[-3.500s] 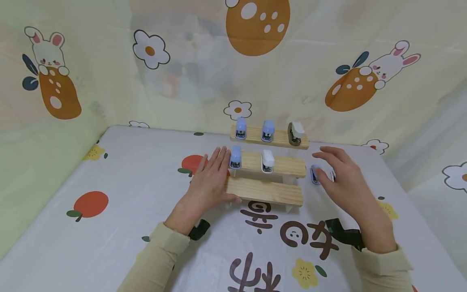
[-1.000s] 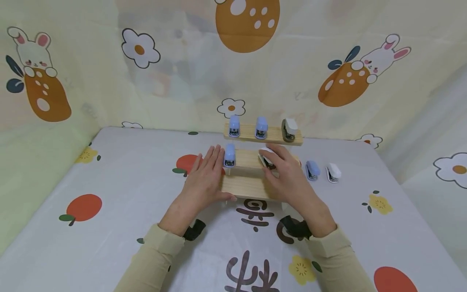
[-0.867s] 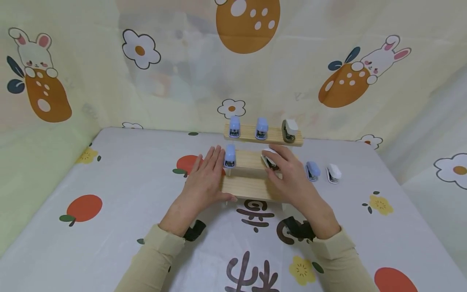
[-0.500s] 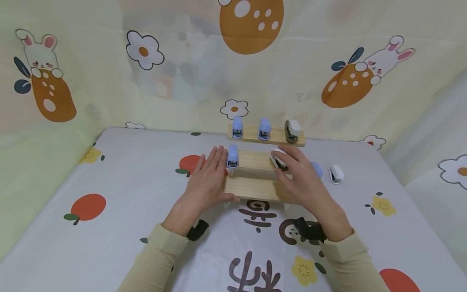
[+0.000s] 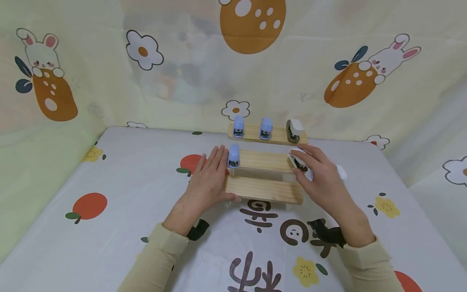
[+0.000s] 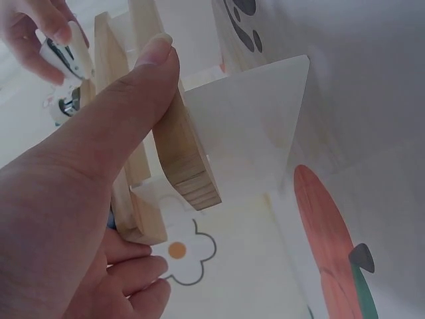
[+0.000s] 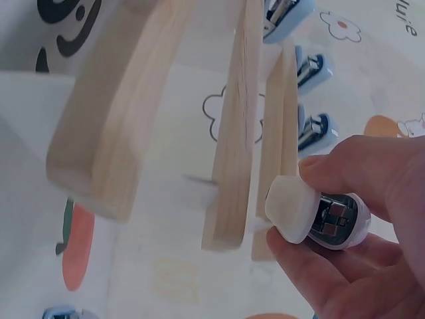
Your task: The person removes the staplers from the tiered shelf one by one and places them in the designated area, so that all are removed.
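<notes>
A white mini stapler point(image 5: 300, 164) is pinched between the thumb and fingers of my right hand point(image 5: 326, 182), tilted at the right end of the middle wooden shelf point(image 5: 266, 160). The right wrist view shows its pale cap point(image 7: 291, 207) and metal inside; whether it touches the shelf I cannot tell. My left hand point(image 5: 209, 178) lies along the left end of the three-tier rack, fingers straight. Its thumb point(image 6: 133, 100) presses the front of the lowest shelf point(image 6: 186, 163). A blue stapler point(image 5: 234, 156) stands on the middle shelf beside my left fingertips.
On the top shelf point(image 5: 251, 132) stand two blue staplers point(image 5: 238, 126) and a white-and-grey one point(image 5: 294, 130). Another white stapler point(image 5: 341, 172) is on the table, partly behind my right hand. Behind the rack hangs a patterned cloth point(image 5: 182, 89).
My right hand, earlier empty beside the table staplers, has taken hold of the middle shelf's white stapler and carried it right along the shelf. The left hand stays at the rack.
</notes>
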`<state>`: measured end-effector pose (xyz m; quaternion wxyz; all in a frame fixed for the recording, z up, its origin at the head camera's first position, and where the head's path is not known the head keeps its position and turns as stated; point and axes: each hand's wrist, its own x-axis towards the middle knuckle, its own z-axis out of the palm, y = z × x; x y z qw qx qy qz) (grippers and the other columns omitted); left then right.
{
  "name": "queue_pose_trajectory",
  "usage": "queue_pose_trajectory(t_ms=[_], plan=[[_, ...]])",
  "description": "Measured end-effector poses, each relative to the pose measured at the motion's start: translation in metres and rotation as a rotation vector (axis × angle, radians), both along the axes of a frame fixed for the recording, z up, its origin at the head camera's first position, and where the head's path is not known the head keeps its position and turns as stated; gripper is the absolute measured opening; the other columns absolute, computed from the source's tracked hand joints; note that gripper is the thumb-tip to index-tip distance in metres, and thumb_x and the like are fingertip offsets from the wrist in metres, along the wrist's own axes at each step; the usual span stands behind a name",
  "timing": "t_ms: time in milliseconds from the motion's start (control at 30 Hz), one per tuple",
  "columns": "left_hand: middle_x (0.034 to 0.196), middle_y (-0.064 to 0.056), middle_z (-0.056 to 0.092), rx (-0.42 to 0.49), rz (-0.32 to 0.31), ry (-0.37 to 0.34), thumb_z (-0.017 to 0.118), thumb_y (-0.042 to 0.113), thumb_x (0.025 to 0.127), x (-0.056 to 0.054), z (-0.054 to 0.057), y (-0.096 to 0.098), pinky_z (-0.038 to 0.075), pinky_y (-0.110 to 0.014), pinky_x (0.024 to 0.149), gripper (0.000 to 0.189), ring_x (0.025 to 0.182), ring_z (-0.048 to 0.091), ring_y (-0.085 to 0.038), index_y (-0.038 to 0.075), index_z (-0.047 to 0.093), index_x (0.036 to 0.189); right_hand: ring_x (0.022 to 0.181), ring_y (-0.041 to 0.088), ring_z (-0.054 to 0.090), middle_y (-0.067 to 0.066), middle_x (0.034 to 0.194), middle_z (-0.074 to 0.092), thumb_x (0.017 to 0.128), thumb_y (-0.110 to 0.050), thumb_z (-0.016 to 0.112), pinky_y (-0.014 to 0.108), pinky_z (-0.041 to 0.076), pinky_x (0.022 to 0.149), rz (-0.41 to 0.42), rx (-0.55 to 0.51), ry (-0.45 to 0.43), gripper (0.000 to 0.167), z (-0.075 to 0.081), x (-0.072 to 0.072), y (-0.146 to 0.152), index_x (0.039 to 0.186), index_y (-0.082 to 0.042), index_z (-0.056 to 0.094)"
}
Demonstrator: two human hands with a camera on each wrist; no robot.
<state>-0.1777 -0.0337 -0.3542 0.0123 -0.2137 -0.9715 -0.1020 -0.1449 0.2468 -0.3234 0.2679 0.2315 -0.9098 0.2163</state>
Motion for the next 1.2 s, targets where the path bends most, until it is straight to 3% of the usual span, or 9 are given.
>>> queue_pose_trajectory(t_ms=[233,367,467,800,867,900,1000,1033,1200], plan=[[0.168,-0.01,0.008,0.001,-0.002,0.001,0.082,0.066,0.063,0.0,-0.001,0.0,0.007,-0.047,0.127,0.136,0.156,0.006,-0.025,0.004,0.009,0.159,0.118,0.037,0.057,0.022,0.133,0.056,0.08,0.008,0.073,0.052,0.056,0.084,-0.057,0.034,-0.035,0.047,0.003,0.005,0.014,0.125,0.002,0.063],[0.168,-0.011,0.008,0.0,-0.008,0.003,0.082,0.067,0.064,0.0,-0.001,-0.001,0.008,-0.047,0.127,0.136,0.156,0.006,-0.025,0.004,0.009,0.159,0.113,0.036,0.059,0.022,0.132,0.057,0.079,0.009,0.073,0.038,0.054,0.076,-0.086,0.03,-0.023,0.047,0.002,0.006,0.022,0.124,0.002,0.064],[0.168,-0.011,0.009,0.004,-0.005,0.001,0.082,0.066,0.064,0.001,-0.002,-0.001,0.008,-0.047,0.127,0.136,0.156,0.006,-0.025,0.004,0.009,0.159,0.111,0.036,0.06,0.022,0.131,0.058,0.078,0.01,0.073,0.036,0.049,0.075,-0.097,0.018,-0.018,0.047,0.001,0.005,0.028,0.124,0.002,0.065],[0.168,-0.011,0.01,-0.012,-0.014,0.029,0.081,0.068,0.064,0.001,-0.002,-0.002,0.011,-0.048,0.127,0.135,0.156,0.007,-0.025,0.003,0.01,0.159,0.114,0.038,0.057,0.022,0.135,0.055,0.081,0.007,0.074,0.046,0.055,0.084,-0.204,-0.006,-0.087,0.048,-0.001,0.006,0.053,0.127,0.0,0.064],[0.168,-0.011,0.01,-0.014,-0.014,0.029,0.081,0.068,0.064,0.001,-0.001,-0.001,0.011,-0.048,0.127,0.135,0.156,0.007,-0.025,0.003,0.01,0.159,0.112,0.039,0.058,0.024,0.134,0.055,0.081,0.007,0.073,0.034,0.057,0.088,-0.225,-0.013,-0.094,0.047,-0.001,0.006,0.06,0.127,0.001,0.063],[0.168,-0.011,0.01,-0.013,-0.013,0.028,0.081,0.068,0.064,0.001,-0.001,-0.001,0.011,-0.048,0.127,0.135,0.156,0.007,-0.025,0.003,0.01,0.159,0.11,0.04,0.059,0.024,0.134,0.055,0.081,0.007,0.073,0.023,0.055,0.09,-0.231,-0.017,-0.089,0.047,-0.002,0.006,0.063,0.126,0.002,0.063],[0.168,-0.011,0.009,-0.01,-0.012,0.023,0.081,0.068,0.064,0.001,-0.001,-0.001,0.01,-0.048,0.127,0.135,0.156,0.007,-0.026,0.004,0.01,0.159,0.106,0.04,0.059,0.026,0.132,0.056,0.081,0.008,0.072,-0.005,0.031,0.086,-0.24,-0.037,-0.074,0.045,-0.003,0.005,0.073,0.125,0.004,0.064],[0.168,-0.011,0.009,-0.01,-0.011,0.021,0.081,0.068,0.064,0.001,0.0,-0.001,0.01,-0.048,0.127,0.135,0.156,0.007,-0.026,0.004,0.009,0.159,0.106,0.041,0.059,0.026,0.131,0.056,0.081,0.008,0.072,-0.008,0.022,0.082,-0.238,-0.046,-0.068,0.044,-0.003,0.004,0.076,0.124,0.004,0.064],[0.168,-0.011,0.01,0.0,-0.009,0.019,0.082,0.067,0.064,0.001,-0.001,-0.001,0.011,-0.048,0.127,0.135,0.156,0.008,-0.026,0.004,0.01,0.159,0.114,0.044,0.054,0.028,0.134,0.053,0.084,0.007,0.07,-0.008,0.02,0.08,-0.269,-0.054,-0.12,0.043,-0.007,0.003,0.088,0.126,0.005,0.062]])
